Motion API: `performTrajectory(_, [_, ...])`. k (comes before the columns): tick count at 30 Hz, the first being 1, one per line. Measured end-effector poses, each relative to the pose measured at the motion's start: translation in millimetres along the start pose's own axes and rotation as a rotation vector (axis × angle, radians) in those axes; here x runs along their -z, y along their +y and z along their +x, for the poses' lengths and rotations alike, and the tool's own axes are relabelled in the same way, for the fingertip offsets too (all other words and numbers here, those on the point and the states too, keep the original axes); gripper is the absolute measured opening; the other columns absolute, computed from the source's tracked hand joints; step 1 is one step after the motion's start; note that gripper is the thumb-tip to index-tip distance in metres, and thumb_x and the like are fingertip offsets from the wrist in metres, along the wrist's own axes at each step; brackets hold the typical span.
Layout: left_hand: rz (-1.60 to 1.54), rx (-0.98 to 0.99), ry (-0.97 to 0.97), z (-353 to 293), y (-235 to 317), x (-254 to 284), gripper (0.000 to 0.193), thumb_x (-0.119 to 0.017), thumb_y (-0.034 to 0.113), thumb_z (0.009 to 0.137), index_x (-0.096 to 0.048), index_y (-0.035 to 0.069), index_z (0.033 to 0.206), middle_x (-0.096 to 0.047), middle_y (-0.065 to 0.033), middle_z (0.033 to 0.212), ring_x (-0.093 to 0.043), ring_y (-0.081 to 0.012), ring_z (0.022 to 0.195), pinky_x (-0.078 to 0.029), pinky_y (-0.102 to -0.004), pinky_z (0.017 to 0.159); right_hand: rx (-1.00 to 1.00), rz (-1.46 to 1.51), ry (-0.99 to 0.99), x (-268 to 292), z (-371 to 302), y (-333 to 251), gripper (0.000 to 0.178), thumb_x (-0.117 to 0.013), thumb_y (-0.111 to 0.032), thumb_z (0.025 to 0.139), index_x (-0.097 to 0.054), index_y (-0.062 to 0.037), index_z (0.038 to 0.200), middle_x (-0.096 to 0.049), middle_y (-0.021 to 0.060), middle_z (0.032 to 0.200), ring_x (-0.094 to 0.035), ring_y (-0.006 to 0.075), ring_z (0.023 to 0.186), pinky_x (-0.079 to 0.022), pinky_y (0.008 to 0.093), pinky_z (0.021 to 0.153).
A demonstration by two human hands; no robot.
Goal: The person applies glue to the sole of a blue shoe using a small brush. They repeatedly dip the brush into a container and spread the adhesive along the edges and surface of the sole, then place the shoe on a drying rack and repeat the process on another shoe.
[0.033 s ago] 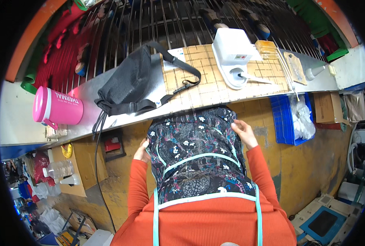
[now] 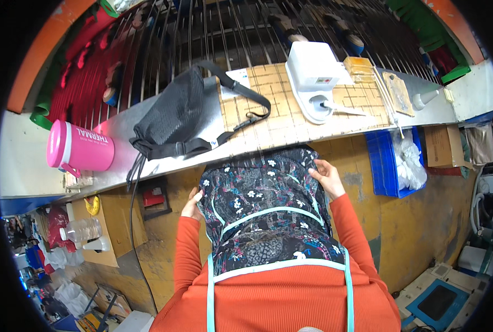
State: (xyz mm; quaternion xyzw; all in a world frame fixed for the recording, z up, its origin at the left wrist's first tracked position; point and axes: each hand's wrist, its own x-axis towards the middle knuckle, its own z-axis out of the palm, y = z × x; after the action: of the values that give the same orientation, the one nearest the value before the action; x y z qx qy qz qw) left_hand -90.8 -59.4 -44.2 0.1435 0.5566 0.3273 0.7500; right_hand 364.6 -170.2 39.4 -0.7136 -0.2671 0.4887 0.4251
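1. A dark floral apron (image 2: 268, 191) with pale mint trim was worn by a person in orange-red sleeves, its lower part lifted forward in front of the body, with its far hem at the near edge of a metal bench (image 2: 436, 113).
2. At the right border, the cloth was pinched between thumb and bent fingers of the right hand (image 2: 327, 177), the palm left partly open; by this the panel was seemingly kept spread.
3. At the opposite border, the left hand (image 2: 192, 205) was placed with its fingers loosely curled; whether the fabric was gripped or merely touched there cannot be told, as the fingertips were partly hidden.
4. With a hand set at either side, the width was apparently held out evenly and the pattern left uncovered.
5. On the bench, a black mesh bag (image 2: 172, 108) was laid with its strap looped over a tan patterned sheet (image 2: 257, 127), which was perhaps spread to shield the metal.
6. A pink jug (image 2: 94, 148) was stood at the left and a white device (image 2: 315, 66) at the right, both clear of the cloth.
7. Below, clear plastic bags (image 2: 411, 169) were contained by a blue crate (image 2: 380, 166).
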Motion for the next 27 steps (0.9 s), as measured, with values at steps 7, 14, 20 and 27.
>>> performTrajectory(7, [0.631,-0.188,0.348,-0.7,5.1,-29.2,0.059,-0.071,0.032,0.086,-0.044,0.013,0.135,-0.055,-0.0094,0.127,-0.053,-0.0251,0.116,-0.045,-0.0474,0.095,0.161,0.19,0.474,43.0,67.2,54.2,0.036,-0.058,0.0,0.086,-0.055,-0.0028,0.122,-0.064,0.0085,0.107,-0.06,0.0156,0.097,-0.05,0.0302,0.081])
performTrajectory(14, [0.957,-0.133,0.487,-23.4,-21.8,-28.5,0.048,-0.071,0.032,0.086,-0.051,0.012,0.124,-0.058,-0.0095,0.115,-0.057,-0.0235,0.106,-0.047,-0.0446,0.089,-0.442,-0.652,-0.479,81.1,-106.4,31.4,0.034,-0.057,-0.027,0.088,-0.068,-0.0023,0.109,-0.07,0.0192,0.1,-0.067,0.0279,0.091,-0.052,0.0392,0.083])
performTrajectory(20, [1.056,-0.037,0.524,-29.0,-11.0,-43.3,0.039,-0.071,0.032,0.085,-0.057,0.011,0.115,-0.061,-0.0096,0.105,-0.059,-0.0221,0.097,-0.049,-0.0421,0.084,-0.49,-0.661,-0.348,63.3,-69.5,-3.1,0.033,-0.058,-0.028,0.087,-0.068,-0.0029,0.105,-0.07,0.0193,0.098,-0.067,0.0295,0.088,-0.052,0.0405,0.081])
performTrajectory(27, [1.164,0.006,0.5,-49.6,-17.0,-31.5,0.03,-0.071,0.032,0.085,-0.064,0.01,0.105,-0.065,-0.0096,0.093,-0.063,-0.0205,0.087,-0.051,-0.0393,0.079,-0.467,-0.674,-0.303,68.9,-62.8,59.8,0.032,-0.06,-0.029,0.085,-0.069,-0.0036,0.101,-0.07,0.0193,0.094,-0.067,0.0314,0.086,-0.052,0.042,0.079])
